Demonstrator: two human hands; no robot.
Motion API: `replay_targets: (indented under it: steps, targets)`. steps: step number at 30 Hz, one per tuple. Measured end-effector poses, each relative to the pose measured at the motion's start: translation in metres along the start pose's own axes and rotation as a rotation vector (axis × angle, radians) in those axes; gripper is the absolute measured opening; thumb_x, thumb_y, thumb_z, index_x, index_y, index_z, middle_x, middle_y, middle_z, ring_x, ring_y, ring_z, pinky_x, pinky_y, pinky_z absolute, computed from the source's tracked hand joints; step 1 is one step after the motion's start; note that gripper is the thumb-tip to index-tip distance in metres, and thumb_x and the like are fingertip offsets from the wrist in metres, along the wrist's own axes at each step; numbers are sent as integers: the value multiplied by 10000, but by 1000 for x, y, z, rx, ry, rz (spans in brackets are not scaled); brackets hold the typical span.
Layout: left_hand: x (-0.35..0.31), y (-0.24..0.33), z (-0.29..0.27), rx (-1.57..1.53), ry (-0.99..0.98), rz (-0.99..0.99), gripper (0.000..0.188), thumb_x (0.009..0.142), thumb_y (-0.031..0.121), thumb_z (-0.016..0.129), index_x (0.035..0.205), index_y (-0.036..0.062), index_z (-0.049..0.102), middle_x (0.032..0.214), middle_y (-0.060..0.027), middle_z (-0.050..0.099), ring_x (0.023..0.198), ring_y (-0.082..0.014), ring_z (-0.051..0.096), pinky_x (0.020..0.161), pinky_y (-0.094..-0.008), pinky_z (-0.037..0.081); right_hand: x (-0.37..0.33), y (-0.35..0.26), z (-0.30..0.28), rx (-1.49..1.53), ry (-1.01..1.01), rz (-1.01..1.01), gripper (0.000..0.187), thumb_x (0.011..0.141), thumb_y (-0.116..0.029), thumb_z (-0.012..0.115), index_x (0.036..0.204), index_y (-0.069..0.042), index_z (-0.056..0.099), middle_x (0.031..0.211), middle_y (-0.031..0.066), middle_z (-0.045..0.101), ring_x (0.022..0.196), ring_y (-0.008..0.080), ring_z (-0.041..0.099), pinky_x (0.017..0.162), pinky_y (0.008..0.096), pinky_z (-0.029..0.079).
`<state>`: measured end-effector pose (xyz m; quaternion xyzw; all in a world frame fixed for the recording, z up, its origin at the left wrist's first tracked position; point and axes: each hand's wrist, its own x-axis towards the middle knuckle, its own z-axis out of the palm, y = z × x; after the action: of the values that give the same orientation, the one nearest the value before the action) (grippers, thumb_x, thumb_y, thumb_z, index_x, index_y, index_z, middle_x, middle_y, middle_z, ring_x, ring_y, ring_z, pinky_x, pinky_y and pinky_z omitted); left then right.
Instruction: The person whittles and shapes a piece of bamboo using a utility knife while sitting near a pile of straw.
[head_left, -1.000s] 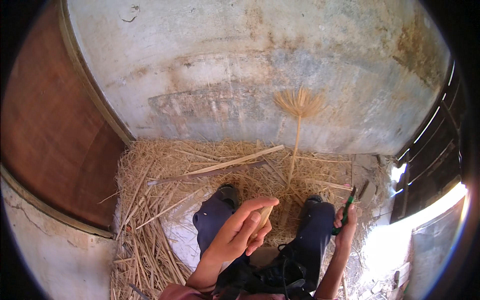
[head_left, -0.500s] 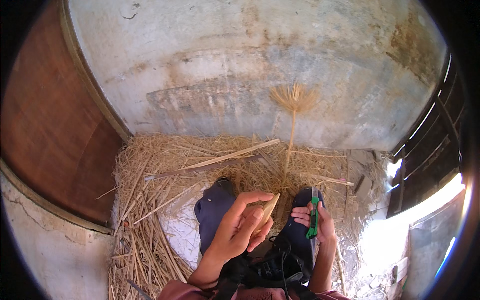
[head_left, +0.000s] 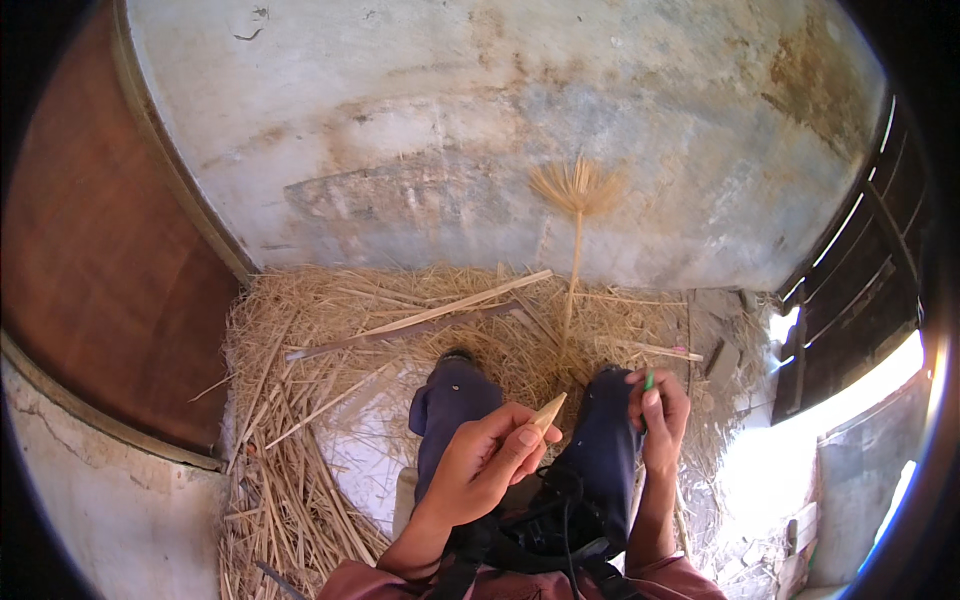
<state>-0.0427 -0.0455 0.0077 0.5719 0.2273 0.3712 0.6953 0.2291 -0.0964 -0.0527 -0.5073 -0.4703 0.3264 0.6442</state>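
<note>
A short, pale piece of wood or bamboo point(head_left: 548, 410) with a pointed end sticks out of my left hand point(head_left: 488, 462), pinched between thumb and fingers above my left knee. My right hand point(head_left: 660, 415) is closed round a green utility knife point(head_left: 648, 381) beside my right knee. Only a bit of the knife's green body shows; its blade cannot be made out from this angle. The two hands are apart, the right one lying to the right of the wood piece.
Straw and shavings point(head_left: 400, 290) cover the floor, with long split strips point(head_left: 460, 303) across them. A broom-like bundle of bristles on a stick point(head_left: 577, 190) leans on the stained wall point(head_left: 400, 120). More strips point(head_left: 290, 490) lie at left, near a brown door point(head_left: 110, 230).
My right hand has turned and lifted slightly, so the knife is now mostly hidden in its fingers. My left hand has lowered a little and turned the wood piece, gripping nearer its tip.
</note>
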Motion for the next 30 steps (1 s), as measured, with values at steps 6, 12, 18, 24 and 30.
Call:
replay_targets:
  steps: [6, 12, 18, 24, 30]
  targets:
    - [5, -4, 5, 194, 98, 18, 232, 1136, 185, 570, 1131, -22, 676, 721, -14, 603, 640, -54, 520, 574, -247, 398, 19, -47, 36, -568, -273, -571, 409, 947, -429, 795, 1068, -41, 752, 816, 86, 723, 616, 269, 692, 557, 356, 523]
    - [8, -4, 5, 245, 108, 61, 197, 1123, 172, 591, 1087, -10, 657, 704, -23, 607, 598, -64, 514, 550, -263, 403, 33, -57, 49, -664, -320, -662, 401, 881, -394, 845, 1064, -52, 743, 826, 49, 730, 602, 239, 685, 532, 345, 516]
    - [12, -7, 7, 497, 279, 179, 136, 1082, 133, 651, 1089, -2, 662, 702, -65, 629, 585, -107, 608, 528, -293, 446, 43, -56, 59, -703, -329, -636, 389, 863, -393, 854, 1057, -68, 768, 798, 45, 708, 600, 228, 684, 527, 338, 508]
    - [7, 5, 13, 580, 339, 139, 228, 1102, 159, 610, 1011, -32, 696, 667, -15, 625, 583, -34, 550, 520, -232, 399, 72, -37, 48, -822, 98, -483, 291, 917, -290, 830, 1070, -49, 771, 792, 90, 716, 659, 261, 727, 582, 350, 547]
    - [19, 0, 5, 556, 444, 185, 234, 1098, 171, 629, 1080, -43, 723, 726, -42, 701, 574, -48, 576, 524, -235, 434, 62, -47, 48, -667, -189, -573, 269, 917, -248, 832, 1064, -35, 758, 803, 103, 725, 674, 273, 741, 583, 365, 555]
